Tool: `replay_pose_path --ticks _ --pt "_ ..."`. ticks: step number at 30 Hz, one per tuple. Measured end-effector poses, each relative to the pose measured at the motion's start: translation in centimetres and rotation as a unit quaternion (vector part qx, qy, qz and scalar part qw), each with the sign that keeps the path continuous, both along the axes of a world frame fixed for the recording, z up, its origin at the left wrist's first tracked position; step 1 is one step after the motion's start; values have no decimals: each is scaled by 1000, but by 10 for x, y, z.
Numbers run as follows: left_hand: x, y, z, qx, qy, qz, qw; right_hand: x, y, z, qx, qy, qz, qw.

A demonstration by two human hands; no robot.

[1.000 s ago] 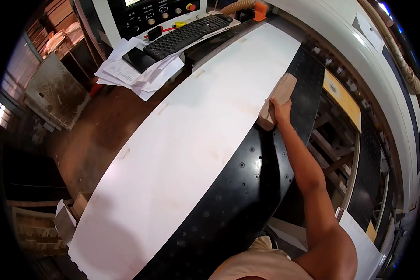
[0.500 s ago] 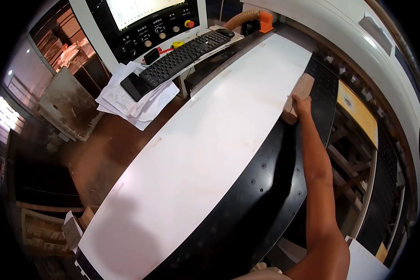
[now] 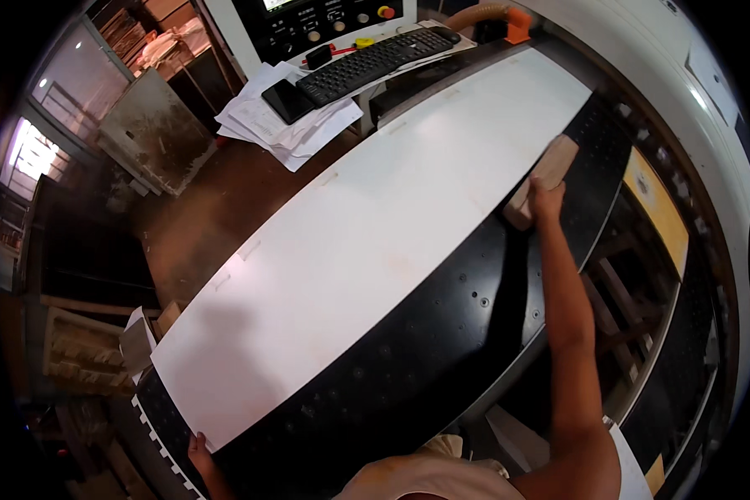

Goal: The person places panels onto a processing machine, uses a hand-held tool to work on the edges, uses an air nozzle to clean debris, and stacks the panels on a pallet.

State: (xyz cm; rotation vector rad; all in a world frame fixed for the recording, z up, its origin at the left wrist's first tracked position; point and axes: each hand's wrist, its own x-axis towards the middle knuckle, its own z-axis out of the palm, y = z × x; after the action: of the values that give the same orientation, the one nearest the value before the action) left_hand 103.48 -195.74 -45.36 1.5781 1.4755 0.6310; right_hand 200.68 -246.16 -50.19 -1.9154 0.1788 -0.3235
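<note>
The wooden block [image 3: 560,156] is held by the right hand [image 3: 547,202], its long side along the right edge of the white board [image 3: 333,258]. The left hand [image 3: 199,454] is seen at the board's near corner; its hold cannot be told.

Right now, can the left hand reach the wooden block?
Probably not: the left hand is at the near corner of the board, while the block sits far along its edge, in the right hand.

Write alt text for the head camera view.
A person holds a wooden block in the right grip, at the edge of a long white panel on a black table; the left grip is at the panel's lowest corner. Beyond are a keyboard and papers.
</note>
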Motion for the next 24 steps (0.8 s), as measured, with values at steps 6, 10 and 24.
replay_pose_path --ticks 6,10,24 --pt "56 58 18 24 9 12 1000 -113 5 16 104 -38 29 993" --pt "95 44 0 116 103 44 987 -109 42 27 -46 -47 -79 995" --pt "73 74 10 118 116 -15 986 -168 36 44 16 51 -38 998"
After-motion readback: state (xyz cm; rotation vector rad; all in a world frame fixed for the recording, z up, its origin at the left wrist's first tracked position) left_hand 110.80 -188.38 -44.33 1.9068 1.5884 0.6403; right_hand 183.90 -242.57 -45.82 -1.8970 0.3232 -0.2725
